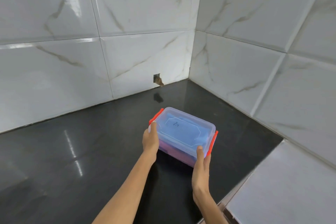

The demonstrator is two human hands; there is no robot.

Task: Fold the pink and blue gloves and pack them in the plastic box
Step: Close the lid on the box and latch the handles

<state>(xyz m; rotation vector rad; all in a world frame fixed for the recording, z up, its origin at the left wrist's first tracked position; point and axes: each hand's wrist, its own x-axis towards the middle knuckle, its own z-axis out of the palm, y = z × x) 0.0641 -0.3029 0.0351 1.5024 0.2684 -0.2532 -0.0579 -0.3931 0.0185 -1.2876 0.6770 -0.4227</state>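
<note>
A clear plastic box (183, 131) with its lid on and two red latches sits in the middle of the black countertop (72, 160). Through the lid I see the folded blue glove (180, 129) on top, and the pink glove (174, 152) shows through the near wall underneath. My left hand (150, 139) grips the box's near left corner, thumb on the lid. Gripping the near right corner is my right hand (201, 167), its thumb also on the lid.
White marble-look tiled walls (127, 14) close the counter at the back and right, meeting in a corner. A small hole with debris (157, 80) sits low in the back wall. A lower white tiled surface (283, 187) lies at the near right.
</note>
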